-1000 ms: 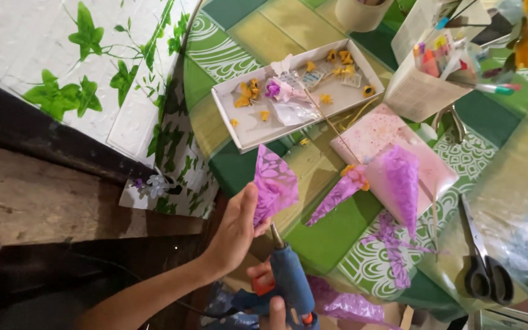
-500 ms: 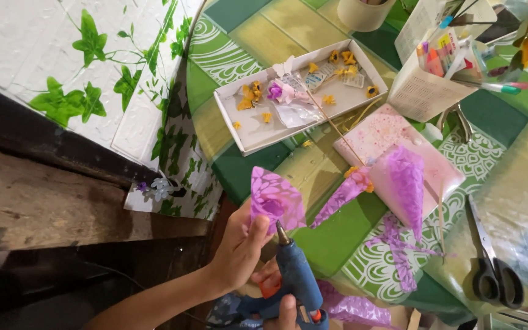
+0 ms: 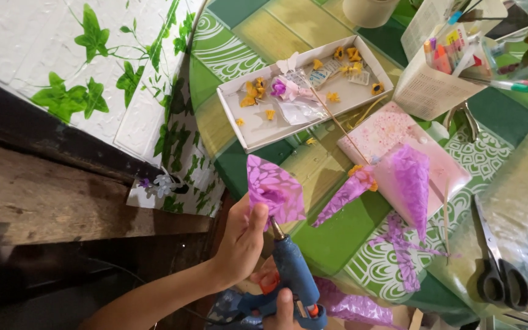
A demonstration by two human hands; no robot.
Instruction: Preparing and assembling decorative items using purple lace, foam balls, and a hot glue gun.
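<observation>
Hands | left hand (image 3: pixel 239 241) pinching purple paper cone (image 3: pixel 273 190) | right hand (image 3: pixel 285 305) gripping blue glue gun (image 3: pixel 291 272), nozzle at cone

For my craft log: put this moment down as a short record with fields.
left hand: left hand pinches a folded purple patterned sheet
right hand: right hand grips a blue glue gun, nozzle at the sheet's lower edge
table: green and yellow checked cloth
on the table: white tray of small yellow flowers; purple cones; scissors at the right edge
</observation>
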